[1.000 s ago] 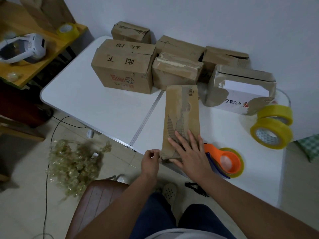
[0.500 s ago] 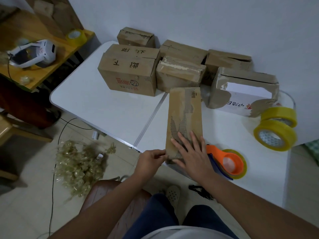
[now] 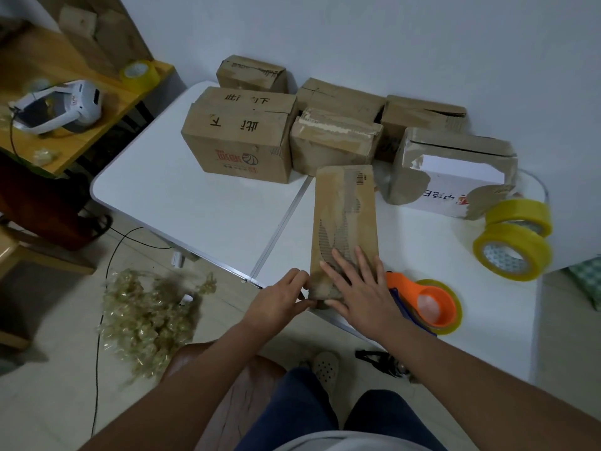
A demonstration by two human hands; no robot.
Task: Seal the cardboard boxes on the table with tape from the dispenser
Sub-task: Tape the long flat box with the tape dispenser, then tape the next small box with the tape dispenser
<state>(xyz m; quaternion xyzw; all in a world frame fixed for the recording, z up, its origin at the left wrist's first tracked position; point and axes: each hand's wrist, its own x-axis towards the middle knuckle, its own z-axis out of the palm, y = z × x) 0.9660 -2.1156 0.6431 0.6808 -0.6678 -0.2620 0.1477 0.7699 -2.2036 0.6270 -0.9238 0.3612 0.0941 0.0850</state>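
Observation:
A long flat cardboard box (image 3: 344, 213) lies on the white table (image 3: 201, 203), its near end at the front edge. My right hand (image 3: 357, 288) presses flat on that near end, fingers spread. My left hand (image 3: 279, 299) pinches the box's near left corner with curled fingers. The orange tape dispenser (image 3: 426, 302) with a yellowish roll lies on the table just right of my right hand, untouched. Several more cardboard boxes stand at the back, among them a large printed one (image 3: 240, 138) and a torn white one (image 3: 455, 177).
Two yellow tape rolls (image 3: 514, 242) stand at the table's right edge. A heap of crumpled used tape (image 3: 149, 317) and a black cable lie on the floor at left. A brown chair seat (image 3: 227, 382) is under me. A wooden side table with a white device (image 3: 58, 105) stands far left.
My left hand has moved right from beside the box to its near left corner and now pinches it. My right hand stays pressed on the box end.

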